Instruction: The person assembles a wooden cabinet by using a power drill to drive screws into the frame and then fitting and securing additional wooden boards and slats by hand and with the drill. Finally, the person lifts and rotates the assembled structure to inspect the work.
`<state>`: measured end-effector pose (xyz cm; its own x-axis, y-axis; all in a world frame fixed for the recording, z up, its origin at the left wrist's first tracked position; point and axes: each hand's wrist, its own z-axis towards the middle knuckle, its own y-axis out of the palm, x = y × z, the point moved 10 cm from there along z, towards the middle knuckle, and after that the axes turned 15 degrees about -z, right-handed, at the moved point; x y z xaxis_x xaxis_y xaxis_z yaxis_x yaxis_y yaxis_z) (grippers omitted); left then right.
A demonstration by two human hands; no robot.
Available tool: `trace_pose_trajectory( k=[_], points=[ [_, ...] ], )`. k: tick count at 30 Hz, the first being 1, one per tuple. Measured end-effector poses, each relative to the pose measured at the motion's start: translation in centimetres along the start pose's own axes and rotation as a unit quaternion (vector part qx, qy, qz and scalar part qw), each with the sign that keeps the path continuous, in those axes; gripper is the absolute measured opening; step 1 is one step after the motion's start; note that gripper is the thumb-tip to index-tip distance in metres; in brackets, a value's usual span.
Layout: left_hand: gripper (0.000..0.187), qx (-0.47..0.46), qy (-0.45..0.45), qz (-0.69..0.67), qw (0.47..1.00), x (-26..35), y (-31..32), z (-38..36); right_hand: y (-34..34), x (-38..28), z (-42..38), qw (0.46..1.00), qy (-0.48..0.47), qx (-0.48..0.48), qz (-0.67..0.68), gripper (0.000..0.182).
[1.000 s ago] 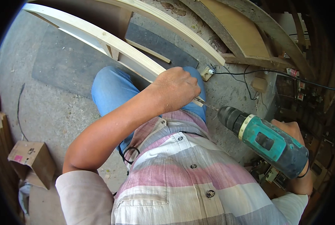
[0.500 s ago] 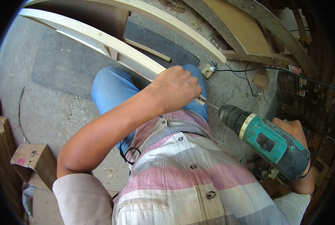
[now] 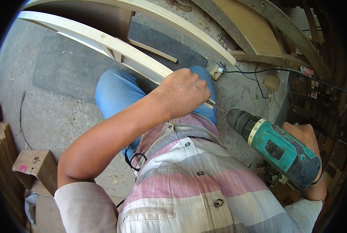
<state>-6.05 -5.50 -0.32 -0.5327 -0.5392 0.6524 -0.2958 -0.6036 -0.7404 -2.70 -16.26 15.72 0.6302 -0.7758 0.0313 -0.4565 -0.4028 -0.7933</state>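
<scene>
My left hand is closed around the near end of a wooden frame, with its knuckles up and the grip partly hidden. Small pale wood ends stick out beyond its fingers. On the right, my right hand is wrapped round the handle of a teal and black power drill, mostly behind the drill body. The drill lies on its side, its chuck pointing left. A thin bit reaches from the chuck toward the wood ends; whether its tip touches them is unclear.
Another long curved wooden piece runs across the top. A black cable leads right from a small white-topped fitting on the floor. A cardboard box stands at lower left. Wooden frames fill the upper right.
My left hand has shifted very slightly right. The drill and my right hand look almost unmoved.
</scene>
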Motion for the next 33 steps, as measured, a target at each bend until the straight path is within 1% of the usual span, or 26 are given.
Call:
trace_pose_trajectory(
  k=[2,5,9,11,15,18,20,27,33],
  points=[
    [0.014,0.005,0.001,-0.001,1.000,0.0,0.0,0.0,-0.3,-0.5,0.2,1.000,-0.014,0.009,-0.005,0.028],
    [0.015,-0.004,-0.005,0.001,1.000,0.0,0.1,0.0,0.1,0.0,0.1,1.000,0.007,-0.001,0.003,0.026],
    [0.014,0.011,-0.002,-0.005,1.000,0.0,-0.1,0.0,0.1,-0.3,0.2,1.000,-0.005,0.003,0.001,0.025],
    [0.014,0.008,-0.004,-0.005,1.000,0.0,0.0,0.0,-0.1,-0.7,0.2,1.000,-0.012,0.017,-0.016,0.026],
    [0.013,0.015,-0.003,-0.003,1.000,0.1,-0.1,-0.1,0.0,-0.6,0.4,1.000,-0.023,0.010,-0.011,0.028],
    [0.013,0.013,-0.005,-0.002,1.000,0.1,-0.1,-0.2,-0.1,-0.7,0.4,0.999,-0.026,0.023,-0.022,0.030],
    [0.013,0.012,-0.002,-0.002,1.000,0.2,-0.2,-0.2,0.1,-0.4,0.6,0.999,-0.033,0.006,-0.031,0.030],
    [0.012,0.016,-0.008,-0.004,1.000,0.2,0.2,-0.4,-0.5,-1.3,1.0,0.998,-0.040,0.017,-0.052,0.031],
    [0.013,0.006,-0.018,-0.003,1.000,-0.1,0.0,0.1,-1.6,-1.8,1.6,0.994,-0.070,0.029,-0.082,0.036]
  ],
)
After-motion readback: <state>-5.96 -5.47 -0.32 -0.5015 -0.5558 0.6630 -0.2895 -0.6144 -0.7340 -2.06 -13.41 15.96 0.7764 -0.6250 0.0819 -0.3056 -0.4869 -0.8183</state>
